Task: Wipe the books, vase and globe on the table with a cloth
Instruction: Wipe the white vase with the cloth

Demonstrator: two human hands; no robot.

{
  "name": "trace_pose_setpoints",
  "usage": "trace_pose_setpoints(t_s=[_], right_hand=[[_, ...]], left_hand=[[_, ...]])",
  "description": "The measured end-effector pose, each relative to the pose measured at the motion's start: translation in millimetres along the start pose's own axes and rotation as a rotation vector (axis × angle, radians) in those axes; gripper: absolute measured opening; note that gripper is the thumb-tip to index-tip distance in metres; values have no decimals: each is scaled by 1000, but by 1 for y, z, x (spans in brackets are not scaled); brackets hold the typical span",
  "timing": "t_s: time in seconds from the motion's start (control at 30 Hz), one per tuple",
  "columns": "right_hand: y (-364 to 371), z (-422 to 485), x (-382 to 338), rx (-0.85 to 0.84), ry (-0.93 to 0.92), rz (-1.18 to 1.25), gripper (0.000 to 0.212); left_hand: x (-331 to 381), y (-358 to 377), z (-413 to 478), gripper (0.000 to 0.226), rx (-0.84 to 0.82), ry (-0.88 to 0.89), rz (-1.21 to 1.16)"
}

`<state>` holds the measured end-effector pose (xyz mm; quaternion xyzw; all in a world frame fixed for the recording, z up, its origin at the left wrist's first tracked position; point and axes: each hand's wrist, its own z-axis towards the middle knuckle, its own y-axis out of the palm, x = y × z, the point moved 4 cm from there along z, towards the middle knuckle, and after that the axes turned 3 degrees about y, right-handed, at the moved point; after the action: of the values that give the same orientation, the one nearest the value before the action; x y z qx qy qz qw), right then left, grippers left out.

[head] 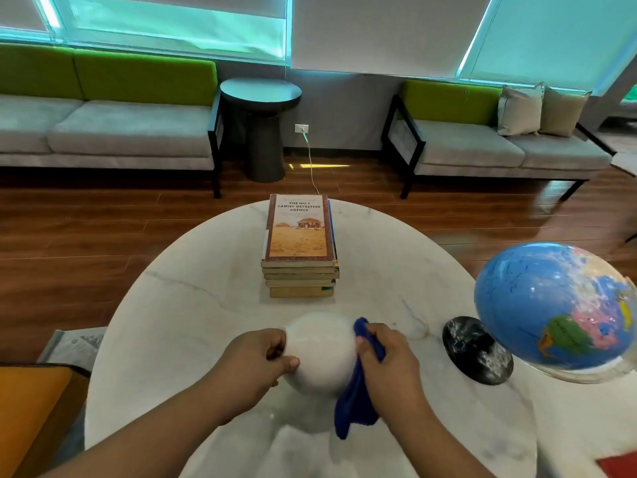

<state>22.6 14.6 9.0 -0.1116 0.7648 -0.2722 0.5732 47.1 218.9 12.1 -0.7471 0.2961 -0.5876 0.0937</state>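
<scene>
Two grips on the vase point(322, 353), which sits at the near side of the tabletop point(189, 305), right in front of us. Left grip point(262, 360) wraps its left flank, fingers curled round, thumb laid on the front. Right grip point(386, 363) clenches the blue cloth point(355, 405) and presses it to the vase's right flank; the loose end hangs below the hand. Vase is white, round and blurred, so we can't make out its mouth.

Books point(300, 243): one stack on the far middle of the tabletop, well apart from the vase, bare marble between. Top cover reads "The No 1 Ladies' Detective Agency". Globe point(551, 305) is at our right, near the right grip, not touching. Black marbled disc point(477, 350) lies flat between vase and globe, partly under the globe; we can't tell if it belongs to it.

Around us:
- grey-and-green sofas point(120, 132) along the far wall
- round dark side table point(260, 91) between them
- two cushions point(520, 110) on the right sofa
- white cable point(312, 163) running down from a wall socket point(301, 128)
- orange surface point(31, 408) and printed paper point(72, 343) at our lower left
</scene>
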Motion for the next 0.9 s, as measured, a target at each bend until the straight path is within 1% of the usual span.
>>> trace_pose_setpoints(t_s=[0.07, 0.1, 0.17, 0.23, 0.3, 0.37, 0.43, 0.5, 0.6, 0.67, 0.73, 0.8, 0.9], right_hand=[[13, -14, -11, -31, -151, -68, 21], [19, -19, -14, -55, -183, -68, 24], [21, -21, -14, -66, -178, -15, 26], [12, -12, -2, -31, -79, 103, 22], [1, 0, 17, 10, 95, 223, 14], [-8, 6, 34, 15, 256, 284, 12], [-13, 8, 41, 14, 313, 299, 11], [-10, 6, 37, 17, 257, 271, 13], [3, -2, 21, -25, 86, 203, 10], [8, -4, 21, -31, 71, 205, 10], [3, 0, 30, 1, 140, 261, 9], [-6, 6, 49, 34, 279, 324, 10], [-14, 13, 77, -20, 484, 386, 13]], left_hand=[[0, 1, 1, 17, 8, -5, 13], [-1, 2, 1, 18, 10, -6, 19], [-2, 2, 0, 17, 11, 0, 19], [-4, 1, -1, 15, 7, -8, -8], [-8, 0, -2, 14, -2, -27, -51], [-10, -1, -1, 14, -6, -37, -71], [-8, -1, 0, 12, -8, -32, -73], [-3, -1, 1, 11, -8, -15, -53], [1, -2, 2, 13, -1, -5, -40], [1, -2, 1, 13, -8, -10, -34], [0, -3, -1, 13, -20, -15, -32], [-2, -3, -3, 13, -33, -20, -39], [-6, -5, -1, 10, -73, -45, -27]])
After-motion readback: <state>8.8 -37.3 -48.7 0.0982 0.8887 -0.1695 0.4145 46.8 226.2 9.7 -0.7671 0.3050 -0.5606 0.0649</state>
